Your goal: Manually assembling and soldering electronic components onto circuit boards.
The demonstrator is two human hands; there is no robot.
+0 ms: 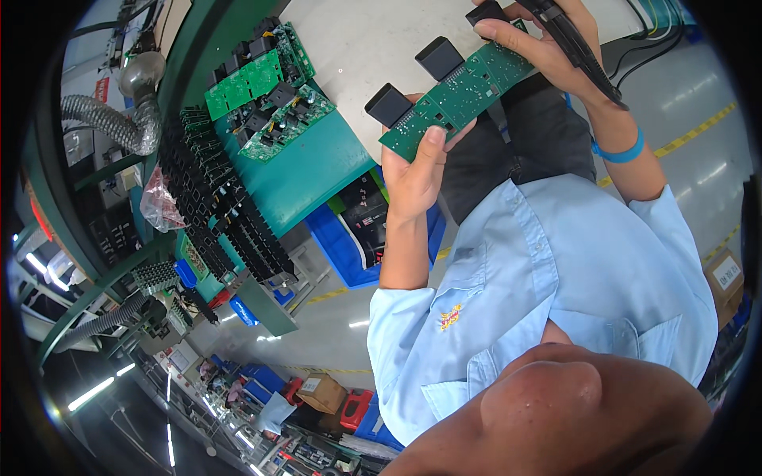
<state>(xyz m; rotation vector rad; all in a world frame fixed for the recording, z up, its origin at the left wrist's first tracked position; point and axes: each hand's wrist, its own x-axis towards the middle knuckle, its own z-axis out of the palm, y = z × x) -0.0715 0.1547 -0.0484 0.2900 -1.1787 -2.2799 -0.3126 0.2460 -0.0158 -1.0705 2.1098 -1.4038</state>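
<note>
A long green circuit board is held up at a slant above the near edge of the work surface. My left hand grips its lower left end, thumb pressed on the face and fingers behind. At the upper right end, my right hand is closed on the board, its thumb by a black block. Two more black rectangular blocks, one in the middle and one at the left, stand out along the board's far edge. A long black object of unclear kind lies across my right hand. Around my right wrist is a blue band.
Populated green boards lie stacked on a teal mat left of the pale work surface. Further left stands a row of upright black-edged boards. Below the mat is a blue bin. Black cables hang at upper right.
</note>
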